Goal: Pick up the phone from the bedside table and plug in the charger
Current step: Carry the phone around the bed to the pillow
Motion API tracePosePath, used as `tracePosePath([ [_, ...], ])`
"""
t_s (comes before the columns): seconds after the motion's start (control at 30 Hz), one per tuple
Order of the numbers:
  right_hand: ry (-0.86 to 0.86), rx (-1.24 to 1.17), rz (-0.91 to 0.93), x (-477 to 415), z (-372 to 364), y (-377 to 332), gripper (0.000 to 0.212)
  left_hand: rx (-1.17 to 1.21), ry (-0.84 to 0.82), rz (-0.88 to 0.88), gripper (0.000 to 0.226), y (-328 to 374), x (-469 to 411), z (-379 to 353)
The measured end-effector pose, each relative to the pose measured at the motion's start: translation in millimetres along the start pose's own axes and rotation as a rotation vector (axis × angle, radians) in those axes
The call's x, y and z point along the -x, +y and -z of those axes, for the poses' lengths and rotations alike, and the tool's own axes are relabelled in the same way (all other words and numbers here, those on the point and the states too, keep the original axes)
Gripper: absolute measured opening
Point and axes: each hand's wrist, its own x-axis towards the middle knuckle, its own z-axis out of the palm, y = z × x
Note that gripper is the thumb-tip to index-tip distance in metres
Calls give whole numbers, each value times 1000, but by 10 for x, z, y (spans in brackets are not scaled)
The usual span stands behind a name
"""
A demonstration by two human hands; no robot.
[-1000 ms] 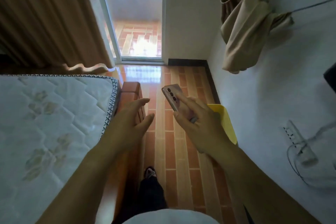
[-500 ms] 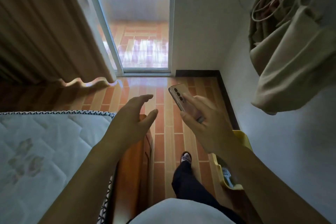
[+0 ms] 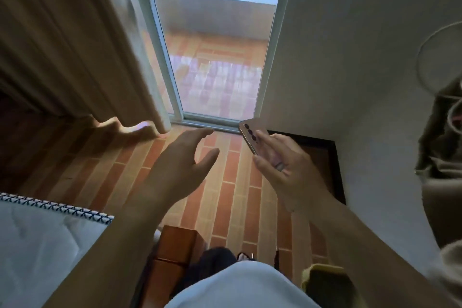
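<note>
From my head, the one camera looks steeply down past my left hand (image 3: 180, 170) and right hand (image 3: 287, 170), both near, toward the floor (image 3: 232, 207) beyond them.

No readable text, label, brand or number is showing anywhere. The phone (image 3: 252, 137) is showing only its plain back with camera lenses, and it is bearing no legible marking.

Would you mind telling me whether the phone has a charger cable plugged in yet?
Apparently not yet. The phone, held in the right hand, shows no cable, though its lower end is hidden by the fingers.
</note>
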Motion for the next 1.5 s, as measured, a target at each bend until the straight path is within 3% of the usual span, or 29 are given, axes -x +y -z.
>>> tracePosePath([
  [0.33, -273, 14, 157, -1990, -681, -122, 48, 35, 183, 205, 40, -1014, -1306, 433],
  [0.57, -419, 42, 269, -3652, -1515, -639, 46, 72, 324, 336, 38, -1961, -2369, 1146],
  [1.0, -713, -103, 593, -5558, -3691, -1756, 45, 104, 514, 741, 41, -3589, -2717, 2401],
  [1.17, -771, -250, 671, -6407, -4606, -2287, 43, -5, 635, 788, 42, -4329, -3193, 3028],
  [1.33, -907, -204, 760, -7324, -5347, -2914, 52, -51, 713, 847, 45, -4964, -3701, 3772],
  [1.5, -1006, -281, 734, -7802, -6130, -3473, 53, -43, 827, 908, 42, -5594, -3964, 4312],
])
